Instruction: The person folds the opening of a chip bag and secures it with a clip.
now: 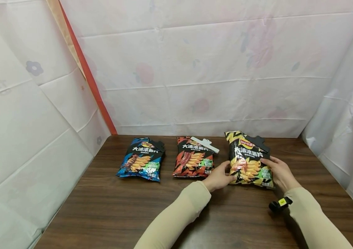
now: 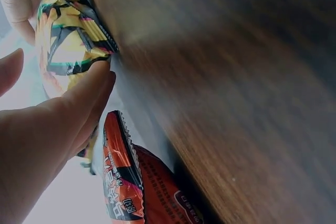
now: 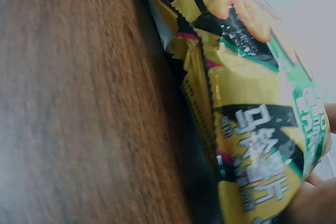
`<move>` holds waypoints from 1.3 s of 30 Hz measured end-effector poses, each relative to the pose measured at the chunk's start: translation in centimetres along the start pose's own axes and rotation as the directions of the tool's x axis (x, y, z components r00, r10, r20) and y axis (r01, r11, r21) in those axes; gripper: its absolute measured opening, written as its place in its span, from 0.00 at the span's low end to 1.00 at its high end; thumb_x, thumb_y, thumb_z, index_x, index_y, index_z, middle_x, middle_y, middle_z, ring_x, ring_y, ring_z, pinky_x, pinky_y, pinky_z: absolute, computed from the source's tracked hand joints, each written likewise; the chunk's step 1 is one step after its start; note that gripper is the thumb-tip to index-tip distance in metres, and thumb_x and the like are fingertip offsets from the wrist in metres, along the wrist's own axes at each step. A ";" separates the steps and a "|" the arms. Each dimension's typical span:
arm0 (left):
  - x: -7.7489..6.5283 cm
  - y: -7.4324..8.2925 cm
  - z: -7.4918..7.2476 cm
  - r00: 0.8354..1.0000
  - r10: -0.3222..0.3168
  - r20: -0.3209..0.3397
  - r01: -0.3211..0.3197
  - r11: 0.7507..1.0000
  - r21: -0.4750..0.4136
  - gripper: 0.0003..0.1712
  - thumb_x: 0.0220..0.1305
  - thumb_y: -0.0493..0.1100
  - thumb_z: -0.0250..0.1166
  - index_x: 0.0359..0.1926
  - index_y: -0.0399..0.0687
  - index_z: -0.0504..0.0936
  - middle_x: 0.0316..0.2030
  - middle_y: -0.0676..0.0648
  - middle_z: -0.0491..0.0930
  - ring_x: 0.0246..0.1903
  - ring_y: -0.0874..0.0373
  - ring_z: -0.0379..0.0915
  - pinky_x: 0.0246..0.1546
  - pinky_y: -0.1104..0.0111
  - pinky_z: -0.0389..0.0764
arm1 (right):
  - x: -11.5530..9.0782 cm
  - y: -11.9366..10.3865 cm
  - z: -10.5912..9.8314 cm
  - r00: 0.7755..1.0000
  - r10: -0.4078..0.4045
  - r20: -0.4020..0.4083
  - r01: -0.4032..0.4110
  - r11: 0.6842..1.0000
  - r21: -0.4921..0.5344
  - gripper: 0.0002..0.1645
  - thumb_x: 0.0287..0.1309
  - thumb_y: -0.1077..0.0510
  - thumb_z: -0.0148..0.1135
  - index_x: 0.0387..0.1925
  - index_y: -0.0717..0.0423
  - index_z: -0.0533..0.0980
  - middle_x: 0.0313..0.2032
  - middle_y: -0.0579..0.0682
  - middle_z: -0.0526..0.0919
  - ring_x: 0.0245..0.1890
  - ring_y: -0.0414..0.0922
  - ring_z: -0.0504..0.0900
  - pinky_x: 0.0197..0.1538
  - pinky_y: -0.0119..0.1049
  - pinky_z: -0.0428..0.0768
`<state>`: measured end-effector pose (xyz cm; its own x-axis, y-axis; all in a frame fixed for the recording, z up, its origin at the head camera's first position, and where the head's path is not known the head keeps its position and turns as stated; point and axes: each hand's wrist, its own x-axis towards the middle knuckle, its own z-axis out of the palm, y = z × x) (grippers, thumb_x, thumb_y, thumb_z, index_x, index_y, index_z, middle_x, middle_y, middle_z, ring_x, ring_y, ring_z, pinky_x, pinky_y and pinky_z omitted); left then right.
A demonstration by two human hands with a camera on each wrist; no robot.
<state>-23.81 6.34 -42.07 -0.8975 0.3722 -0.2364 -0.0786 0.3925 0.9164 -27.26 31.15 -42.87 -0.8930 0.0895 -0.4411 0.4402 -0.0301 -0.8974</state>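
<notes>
Both hands hold a yellow and black potato chip bag [image 1: 251, 169], one at each side, at the right of the table. My left hand [image 1: 218, 177] has its thumb and fingers at the bag's lower left edge. On the opposite edge, the fingers of my right hand [image 1: 280, 173] reach onto the front. A black clip [image 1: 258, 142] sits on the bag's top right corner. In the right wrist view, the yellow bag's [image 3: 252, 129] bottom seam shows close over the wood. The red chip bag [image 2: 123, 171] lies beside my left hand.
Left of the hands lie the red chip bag [image 1: 192, 159] with a white clip [image 1: 205, 144] and a blue chip bag [image 1: 140, 160] with a black clip [image 1: 157, 146]. White patterned cloth [image 1: 195, 69] hangs behind the brown wooden table [image 1: 117, 211] and at its sides.
</notes>
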 end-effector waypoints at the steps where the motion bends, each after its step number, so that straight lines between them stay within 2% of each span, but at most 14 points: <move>1: 0.0 0.0 0.0 1.000 0.001 -0.002 -0.001 1.000 -0.003 0.41 0.66 0.43 0.65 0.75 0.48 0.56 0.71 0.44 0.63 0.64 0.47 0.70 0.55 0.59 0.78 | 0.1 0.0 0.0 1.000 0.002 0.006 -0.002 1.000 0.003 0.58 0.66 0.47 0.60 0.77 0.54 0.30 0.77 0.61 0.38 0.64 0.49 0.65 0.41 0.27 0.78; 3: 0.0 0.0 0.1 1.000 0.009 -0.003 -0.009 1.000 -0.008 0.40 0.66 0.42 0.65 0.75 0.49 0.58 0.71 0.45 0.63 0.64 0.48 0.70 0.55 0.59 0.78 | 0.2 -0.1 0.0 1.000 0.003 0.016 -0.003 1.000 -0.011 0.58 0.66 0.47 0.59 0.77 0.54 0.29 0.77 0.60 0.34 0.71 0.53 0.56 0.45 0.29 0.77; 5: 0.0 0.1 0.1 1.000 0.014 -0.004 -0.014 1.000 -0.018 0.39 0.66 0.41 0.65 0.74 0.49 0.59 0.71 0.46 0.64 0.64 0.48 0.70 0.55 0.59 0.78 | 0.3 0.0 -0.1 1.000 0.001 0.025 -0.001 1.000 -0.018 0.57 0.67 0.47 0.57 0.76 0.55 0.28 0.77 0.60 0.33 0.74 0.55 0.51 0.56 0.36 0.76; 7: 0.0 0.1 0.2 1.000 0.023 -0.007 -0.023 0.999 -0.034 0.38 0.66 0.40 0.65 0.73 0.48 0.61 0.70 0.46 0.66 0.63 0.49 0.71 0.55 0.60 0.78 | 0.4 0.0 -0.1 1.000 -0.006 0.029 0.007 0.999 -0.040 0.57 0.68 0.46 0.56 0.76 0.57 0.28 0.77 0.59 0.30 0.77 0.56 0.43 0.69 0.43 0.66; 9: 0.0 0.2 0.2 1.000 0.023 -0.009 -0.023 0.999 -0.040 0.37 0.65 0.39 0.65 0.73 0.47 0.62 0.69 0.46 0.67 0.63 0.49 0.71 0.55 0.61 0.78 | 0.5 0.0 -0.2 0.999 -0.010 0.032 0.012 0.999 -0.052 0.56 0.68 0.46 0.55 0.76 0.59 0.28 0.77 0.59 0.28 0.77 0.57 0.37 0.75 0.50 0.53; 11: 0.0 0.2 0.2 1.000 0.022 -0.009 -0.022 0.999 -0.044 0.38 0.65 0.39 0.66 0.73 0.46 0.62 0.69 0.45 0.67 0.63 0.49 0.71 0.55 0.61 0.78 | 0.6 0.0 -0.2 0.999 -0.015 0.036 0.018 0.998 -0.064 0.56 0.69 0.46 0.55 0.76 0.61 0.29 0.76 0.59 0.26 0.77 0.57 0.32 0.76 0.51 0.46; 15: 0.0 0.1 0.3 1.000 0.015 -0.004 -0.015 0.999 -0.033 0.38 0.65 0.40 0.65 0.73 0.46 0.61 0.69 0.44 0.66 0.63 0.50 0.71 0.55 0.61 0.78 | 0.8 0.2 -0.5 0.999 -0.019 0.045 0.024 0.995 -0.098 0.55 0.69 0.45 0.54 0.75 0.62 0.30 0.76 0.60 0.25 0.76 0.57 0.28 0.76 0.53 0.41; 22: -0.2 0.1 0.4 1.000 0.006 -0.011 -0.006 1.000 0.002 0.37 0.65 0.42 0.66 0.73 0.49 0.62 0.70 0.47 0.66 0.65 0.51 0.69 0.58 0.61 0.76 | 0.7 0.4 -0.6 0.999 -0.026 0.035 0.031 0.989 -0.143 0.53 0.70 0.43 0.53 0.76 0.61 0.33 0.76 0.62 0.27 0.76 0.60 0.31 0.76 0.55 0.43; 29: -0.5 0.3 0.5 1.000 0.016 0.019 -0.015 0.999 -0.036 0.38 0.66 0.42 0.65 0.74 0.51 0.60 0.71 0.48 0.64 0.66 0.50 0.67 0.59 0.60 0.76 | 0.2 0.6 -1.0 0.996 -0.073 0.058 0.083 0.978 -0.190 0.50 0.71 0.43 0.51 0.77 0.58 0.36 0.76 0.59 0.26 0.76 0.61 0.29 0.75 0.58 0.42; 33: -0.6 0.2 0.3 1.000 0.021 0.021 -0.020 0.999 -0.048 0.39 0.66 0.42 0.65 0.74 0.50 0.59 0.72 0.46 0.63 0.67 0.49 0.67 0.59 0.59 0.75 | 0.0 0.6 -1.2 0.996 -0.066 0.064 0.078 0.974 -0.212 0.50 0.70 0.42 0.51 0.77 0.57 0.36 0.76 0.59 0.26 0.76 0.62 0.30 0.75 0.59 0.43; 37: -1.0 0.0 -0.1 0.999 0.033 0.012 -0.032 0.999 -0.033 0.39 0.67 0.44 0.64 0.75 0.50 0.59 0.72 0.45 0.62 0.67 0.47 0.66 0.61 0.58 0.74 | -0.4 0.5 -1.3 0.997 -0.066 0.042 0.074 0.969 -0.237 0.51 0.70 0.41 0.51 0.77 0.56 0.36 0.77 0.60 0.29 0.76 0.63 0.35 0.74 0.60 0.47; 39: -1.2 -0.1 -0.4 0.999 0.039 0.009 -0.038 0.999 -0.026 0.39 0.67 0.46 0.64 0.75 0.50 0.58 0.72 0.46 0.62 0.68 0.47 0.66 0.61 0.57 0.73 | -0.8 0.4 -1.3 0.995 -0.094 0.023 0.097 0.959 -0.265 0.50 0.70 0.41 0.49 0.77 0.57 0.36 0.77 0.62 0.35 0.76 0.63 0.40 0.73 0.59 0.52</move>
<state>-22.88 5.55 -41.71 -0.8962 0.3942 -0.2037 -0.0553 0.3561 0.9328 -26.24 32.32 -42.87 -0.9324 0.0688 -0.3549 0.3607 0.2434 -0.9004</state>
